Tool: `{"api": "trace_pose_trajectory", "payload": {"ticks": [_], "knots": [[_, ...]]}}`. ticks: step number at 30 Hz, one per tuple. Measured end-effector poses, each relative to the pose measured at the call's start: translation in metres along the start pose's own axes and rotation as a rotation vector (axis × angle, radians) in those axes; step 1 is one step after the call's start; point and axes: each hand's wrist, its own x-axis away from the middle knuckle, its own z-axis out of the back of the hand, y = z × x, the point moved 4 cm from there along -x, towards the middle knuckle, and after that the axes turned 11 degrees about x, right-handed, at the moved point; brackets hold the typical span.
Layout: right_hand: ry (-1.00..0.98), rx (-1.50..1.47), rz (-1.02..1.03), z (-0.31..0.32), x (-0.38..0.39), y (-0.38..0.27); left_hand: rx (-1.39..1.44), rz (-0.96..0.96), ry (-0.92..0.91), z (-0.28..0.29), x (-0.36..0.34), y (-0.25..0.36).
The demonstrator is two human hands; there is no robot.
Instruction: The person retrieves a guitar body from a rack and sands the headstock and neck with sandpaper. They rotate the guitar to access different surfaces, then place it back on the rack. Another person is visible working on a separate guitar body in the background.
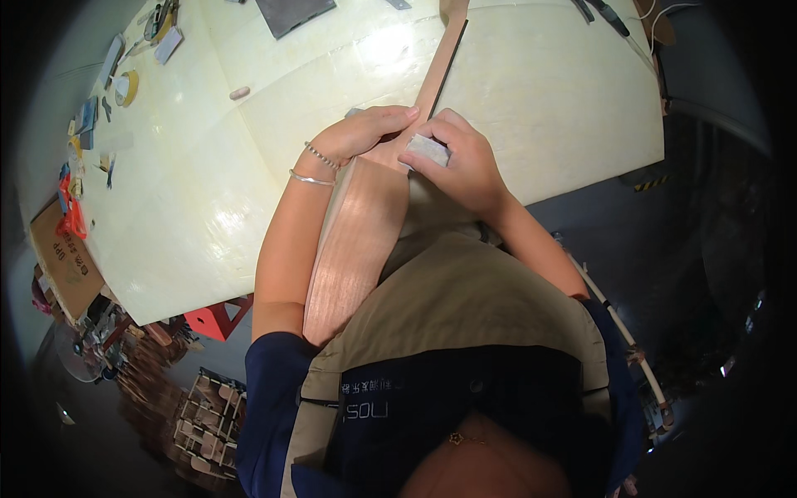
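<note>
An unfinished wooden guitar lies across my lap, its side facing up and its neck reaching over the table away from me. My left hand grips the guitar where body meets neck, with the thumb stretched toward the neck. Against the base of the neck, my right hand pinches a small pale grey block, perhaps folded sandpaper. The fingers behind that block are partly hidden. My left forearm rests along the guitar's side.
The pale table carries a small brown oblong piece, a yellow tape roll and a dark flat plate. Several small tools lie along its left edge. A cardboard box and a red object stand below at the left.
</note>
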Motion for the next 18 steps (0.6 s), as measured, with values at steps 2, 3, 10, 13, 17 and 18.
{"api": "trace_pose_trajectory", "payload": {"ticks": [2, 3, 10, 13, 17, 18], "knots": [[-0.018, 0.018, -0.01, -0.003, 0.003, -0.002, 0.027, -0.005, 0.001, 0.0, 0.001, -0.001], [-0.025, 0.027, -0.015, -0.004, 0.004, -0.003, 0.043, 0.004, 0.002, -0.003, 0.003, 0.001], [0.044, 0.172, 0.027, -0.009, 0.003, -0.018, -0.055, -0.022, -0.023, -0.004, 0.003, 0.003], [0.027, 0.244, 0.064, -0.009, 0.003, -0.014, -0.135, -0.026, -0.047, -0.006, 0.005, 0.005], [0.127, 0.277, 0.213, -0.015, -0.002, -0.019, -0.128, -0.049, -0.099, -0.008, 0.007, 0.008], [0.117, 0.309, 0.213, -0.013, 0.0, -0.017, -0.106, -0.048, -0.105, -0.01, 0.004, 0.005]]}}
